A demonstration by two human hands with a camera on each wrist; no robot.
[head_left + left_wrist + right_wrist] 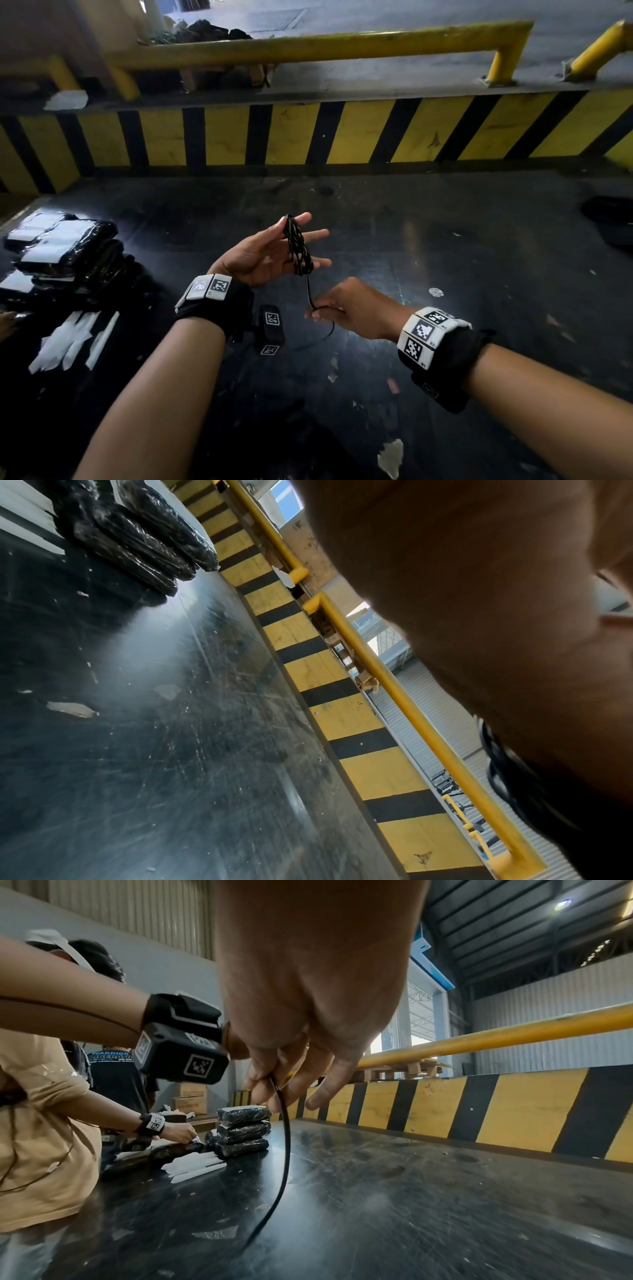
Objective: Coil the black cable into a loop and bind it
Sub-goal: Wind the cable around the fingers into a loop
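My left hand (263, 253) is held palm up above the black table (462, 267), fingers spread straight. The black cable (298, 248) is wound in several turns around those fingers. One strand drops from the coil to my right hand (342, 308), just below and to the right, which pinches it between thumb and fingertips. In the right wrist view the cable (286, 1139) leaves the right hand (291, 1074) and trails down onto the table. In the left wrist view the left hand (479, 615) fills the frame, with a bit of cable (496, 772) at its edge.
Stacked black wrapped packs (68, 250) and white strips (72, 339) lie at the left. A yellow-and-black striped wall (342, 133) with a yellow rail (308, 48) bounds the far side. Another person (41, 1096) works at the left. A dark object (609, 219) sits far right.
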